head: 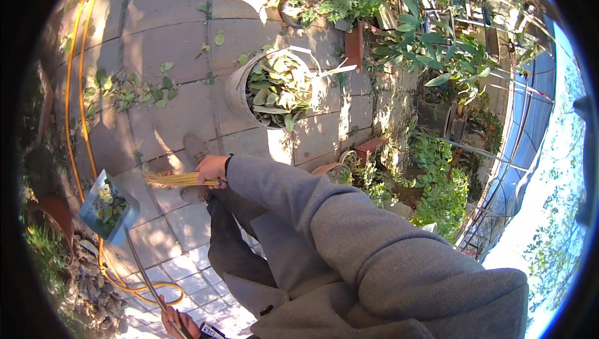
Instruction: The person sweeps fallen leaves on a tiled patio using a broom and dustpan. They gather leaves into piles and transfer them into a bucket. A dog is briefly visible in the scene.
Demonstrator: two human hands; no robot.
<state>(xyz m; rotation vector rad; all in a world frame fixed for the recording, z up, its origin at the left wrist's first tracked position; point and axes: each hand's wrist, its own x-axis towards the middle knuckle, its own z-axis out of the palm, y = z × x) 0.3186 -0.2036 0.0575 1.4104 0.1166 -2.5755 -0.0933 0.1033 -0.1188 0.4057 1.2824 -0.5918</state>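
Observation:
In my right hand (213,170) is a short straw hand broom (173,179), its bristles pointing left, low above the paving by my shoes (194,194). My left hand (179,322), at the bottom edge, is closed around the long thin handle (145,271) of a light blue dustpan (92,208). Green and yellowish leaves (110,210) lie in the pan. The broom's tip is a short way right of the pan, apart from it. More fallen leaves (161,93) are scattered on the paving.
A pale bucket (237,93) full of leaves, its handle tipped aside, stands on the paving. A yellow-orange hose (70,100) runs down the left and coils near the dustpan handle. Potted plants (334,170) and a terracotta planter (354,46) line the right. Rubble (93,287) lies lower left.

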